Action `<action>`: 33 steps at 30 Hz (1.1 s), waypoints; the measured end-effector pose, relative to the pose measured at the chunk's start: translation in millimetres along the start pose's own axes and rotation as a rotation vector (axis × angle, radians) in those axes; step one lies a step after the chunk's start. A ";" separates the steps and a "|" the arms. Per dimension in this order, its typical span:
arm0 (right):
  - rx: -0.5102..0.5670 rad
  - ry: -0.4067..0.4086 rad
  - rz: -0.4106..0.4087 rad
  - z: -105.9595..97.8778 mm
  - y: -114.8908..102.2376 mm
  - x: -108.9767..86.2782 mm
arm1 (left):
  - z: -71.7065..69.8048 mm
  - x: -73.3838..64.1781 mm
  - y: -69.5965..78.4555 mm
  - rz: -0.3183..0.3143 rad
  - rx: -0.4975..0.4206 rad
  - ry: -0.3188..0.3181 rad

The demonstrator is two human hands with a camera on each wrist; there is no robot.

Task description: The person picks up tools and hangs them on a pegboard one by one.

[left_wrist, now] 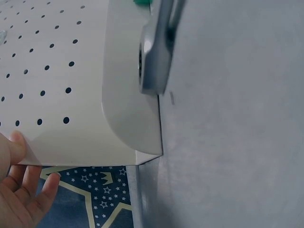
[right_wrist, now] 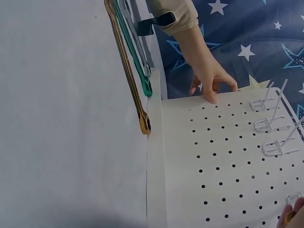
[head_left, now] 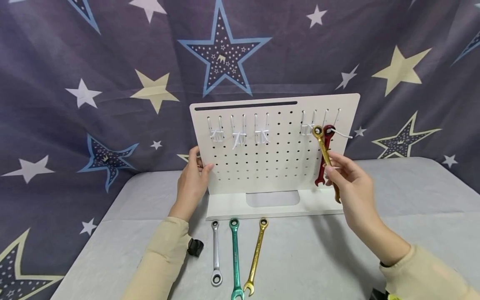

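Note:
A white pegboard (head_left: 232, 200) stands upright on the table. My left hand (head_left: 192, 181) holds its left edge, thumb on the front face and fingers behind. My right hand (head_left: 352, 187) pinches a gold ratcheting combination wrench (head_left: 323, 146) near its lower part, ring end up. That ring is beside the ring of a red wrench (head_left: 320, 177), which hangs at the rightmost white hook (head_left: 342, 134). Whether the gold ring is around a hook, I cannot tell. In the right wrist view only the fingertips of the right hand (right_wrist: 293, 216) show, at the lower right corner.
On the table before the board lie a silver wrench (head_left: 216, 254), a green wrench (head_left: 235, 254) and another gold wrench (head_left: 256, 254). Several white double hooks (head_left: 238, 135) stick out from the board. A star-patterned cloth (head_left: 112, 62) hangs behind the grey table (head_left: 300, 258).

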State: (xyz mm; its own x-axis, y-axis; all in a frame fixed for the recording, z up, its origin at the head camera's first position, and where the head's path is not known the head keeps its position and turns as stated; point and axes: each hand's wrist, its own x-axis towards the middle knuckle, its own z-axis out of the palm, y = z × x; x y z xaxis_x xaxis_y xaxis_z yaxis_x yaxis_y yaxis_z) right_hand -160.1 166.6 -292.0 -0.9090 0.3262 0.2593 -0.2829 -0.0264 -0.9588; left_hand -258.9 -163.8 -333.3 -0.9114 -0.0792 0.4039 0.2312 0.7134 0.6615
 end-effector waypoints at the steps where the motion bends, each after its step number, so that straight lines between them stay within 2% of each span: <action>1: -0.002 0.001 0.006 0.7 0.5 0.8 | 0.0 -0.3 -0.2 0.000 0.001 0.001; 13: 0.058 -0.045 0.040 5.7 3.2 6.9 | -0.6 -0.8 -0.6 0.018 -0.009 0.001; 21: 0.032 -0.002 0.104 13.4 5.6 16.1 | 0.6 -1.3 -1.3 0.016 -0.005 0.004; 29: 0.082 0.012 0.078 17.9 14.0 24.0 | 0.8 -0.2 -0.9 -0.003 -0.003 0.001; 33: 0.064 0.026 0.086 19.0 18.5 29.7 | 0.6 0.6 -1.2 -0.005 0.012 0.006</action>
State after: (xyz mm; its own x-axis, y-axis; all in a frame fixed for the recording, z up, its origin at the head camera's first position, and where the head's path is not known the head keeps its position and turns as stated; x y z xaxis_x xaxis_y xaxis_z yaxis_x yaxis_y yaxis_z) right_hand -198.1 157.8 -299.9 -0.9227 0.3449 0.1721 -0.2236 -0.1153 -0.9678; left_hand -259.9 -164.2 -334.2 -0.9105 -0.0874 0.4043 0.2220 0.7215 0.6559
